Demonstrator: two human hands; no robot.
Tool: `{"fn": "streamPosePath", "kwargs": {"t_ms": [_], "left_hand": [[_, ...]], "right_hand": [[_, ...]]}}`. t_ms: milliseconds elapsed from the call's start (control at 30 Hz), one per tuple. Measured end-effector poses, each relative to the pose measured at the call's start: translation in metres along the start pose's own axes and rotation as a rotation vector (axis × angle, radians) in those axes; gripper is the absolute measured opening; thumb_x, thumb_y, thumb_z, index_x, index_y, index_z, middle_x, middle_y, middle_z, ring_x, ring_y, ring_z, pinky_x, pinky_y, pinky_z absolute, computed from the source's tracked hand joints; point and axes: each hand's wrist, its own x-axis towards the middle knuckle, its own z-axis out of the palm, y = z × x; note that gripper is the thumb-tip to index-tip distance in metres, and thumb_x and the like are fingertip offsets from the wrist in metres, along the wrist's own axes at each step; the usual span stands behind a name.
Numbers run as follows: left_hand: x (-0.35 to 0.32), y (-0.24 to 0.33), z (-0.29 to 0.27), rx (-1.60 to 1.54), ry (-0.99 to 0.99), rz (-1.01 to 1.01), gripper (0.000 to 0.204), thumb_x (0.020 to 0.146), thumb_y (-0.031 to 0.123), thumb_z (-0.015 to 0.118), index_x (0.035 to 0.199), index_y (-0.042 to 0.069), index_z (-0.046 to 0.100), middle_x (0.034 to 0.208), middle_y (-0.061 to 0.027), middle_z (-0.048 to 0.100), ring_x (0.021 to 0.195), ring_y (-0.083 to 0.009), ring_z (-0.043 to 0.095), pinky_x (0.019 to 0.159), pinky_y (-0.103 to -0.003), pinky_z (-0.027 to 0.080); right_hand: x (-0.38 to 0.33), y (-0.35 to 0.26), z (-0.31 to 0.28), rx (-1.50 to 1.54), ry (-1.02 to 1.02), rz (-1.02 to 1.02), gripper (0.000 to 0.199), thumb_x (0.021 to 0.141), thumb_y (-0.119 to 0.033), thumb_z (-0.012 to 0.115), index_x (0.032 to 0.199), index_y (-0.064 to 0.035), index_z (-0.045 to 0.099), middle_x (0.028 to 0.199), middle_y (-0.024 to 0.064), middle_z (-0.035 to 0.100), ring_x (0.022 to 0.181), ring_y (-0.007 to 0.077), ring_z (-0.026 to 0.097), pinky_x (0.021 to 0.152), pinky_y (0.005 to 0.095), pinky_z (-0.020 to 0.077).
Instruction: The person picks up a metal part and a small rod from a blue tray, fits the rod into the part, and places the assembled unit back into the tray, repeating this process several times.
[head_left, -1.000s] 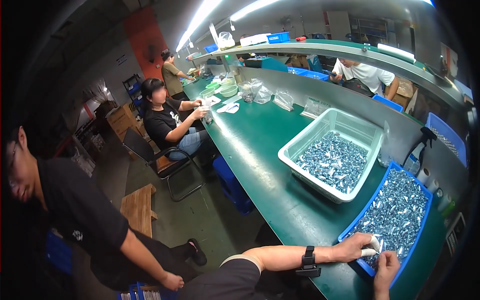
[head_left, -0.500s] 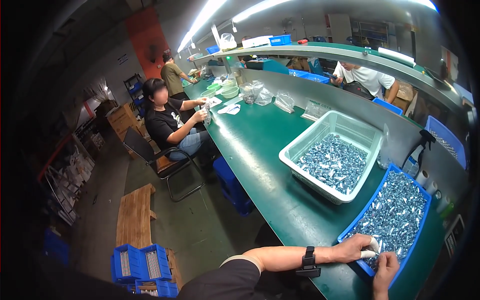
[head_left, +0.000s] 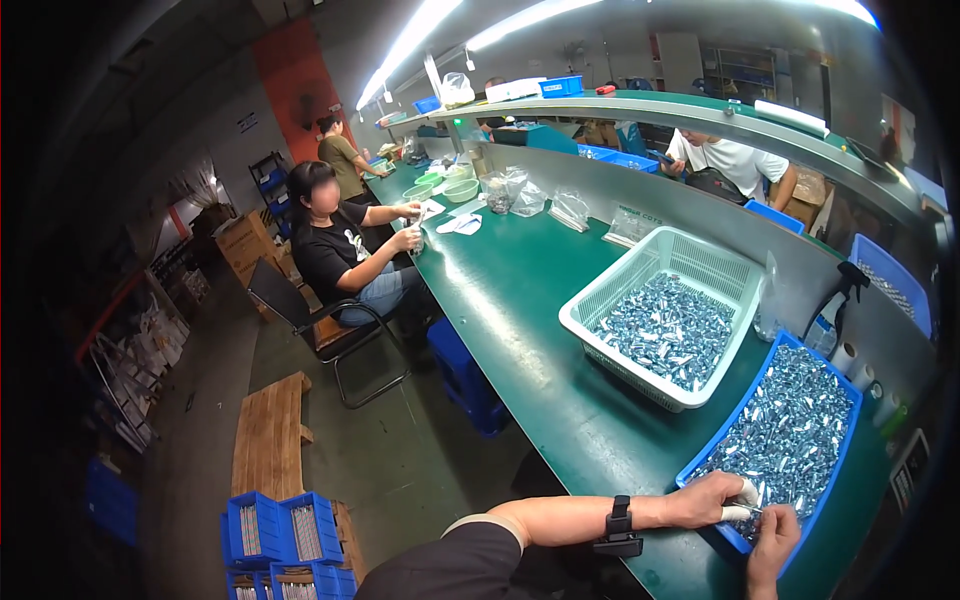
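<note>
My left hand [head_left: 705, 499], with white covers on its fingertips and a black band at the wrist, pinches a small shiny metal piece over the near end of a blue tray [head_left: 722, 437]. Close against it, my right hand [head_left: 774, 538] has its fingers pressed together at the piece's other end. The piece is too small to make out in detail. Many similar small silvery metal parts [head_left: 790, 425] fill the tray below both hands.
A pale green plastic basket [head_left: 577, 318] of metal parts stands left of the tray on the green table [head_left: 500, 325]. Behind the tray are a spray bottle [head_left: 828, 315] and white rolls [head_left: 846, 356]. A co-worker [head_left: 335, 235] sits farther along. Blue bins [head_left: 262, 545] lie at lower left.
My two hands have drawn slightly apart, and the thin metal piece between them shows more. The seated co-worker's hands have shifted a little; the standing person farther back has straightened.
</note>
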Motion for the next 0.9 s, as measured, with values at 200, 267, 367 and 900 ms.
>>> {"fn": "streamPosePath", "kwargs": {"t_ms": [200, 267, 367, 900], "left_hand": [[-0.002, 0.0, 0.002, -0.006, 0.043, -0.002, 0.02, 0.09, 0.01, 0.075, 0.105, -0.001, 0.067, 0.09, -0.0142, 0.07, 0.084, -0.0271, 0.068, 0.076, -0.038, 0.053], [-0.003, 0.001, 0.003, -0.018, 0.065, 0.049, 0.02, 0.09, 0.01, 0.076, 0.104, -0.001, 0.067, 0.092, -0.0154, 0.07, 0.087, -0.0308, 0.069, 0.077, -0.04, 0.053], [-0.001, 0.005, 0.003, -0.01, 0.067, 0.022, 0.018, 0.09, 0.01, 0.075, 0.101, -0.001, 0.068, 0.093, -0.016, 0.07, 0.088, -0.0323, 0.069, 0.077, -0.04, 0.053], [-0.001, -0.004, 0.005, 0.0, 0.091, 0.096, 0.016, 0.092, 0.009, 0.074, 0.103, 0.0, 0.069, 0.096, -0.0143, 0.072, 0.089, -0.0275, 0.07, 0.079, -0.038, 0.054]], "right_hand": [[0.0, -0.003, -0.002, -0.037, -0.059, 0.077, 0.023, 0.105, -0.017, 0.059, 0.086, -0.0031, 0.059, 0.069, 0.0002, 0.056, 0.062, 0.0071, 0.049, 0.057, 0.0241, 0.0364], [-0.001, 0.003, -0.003, -0.052, -0.039, 0.079, 0.027, 0.105, -0.019, 0.059, 0.083, -0.003, 0.059, 0.068, 0.0003, 0.056, 0.06, 0.0075, 0.048, 0.055, 0.0249, 0.0361], [0.001, 0.013, -0.003, -0.034, -0.027, 0.083, 0.035, 0.106, -0.022, 0.058, 0.076, -0.0035, 0.058, 0.063, 0.001, 0.055, 0.056, 0.0073, 0.048, 0.051, 0.0254, 0.0343], [0.006, 0.014, 0.005, 0.092, -0.003, 0.107, 0.03, 0.106, -0.02, 0.059, 0.08, -0.0058, 0.057, 0.067, -0.0019, 0.052, 0.057, 0.005, 0.044, 0.051, 0.0227, 0.0336]]}}
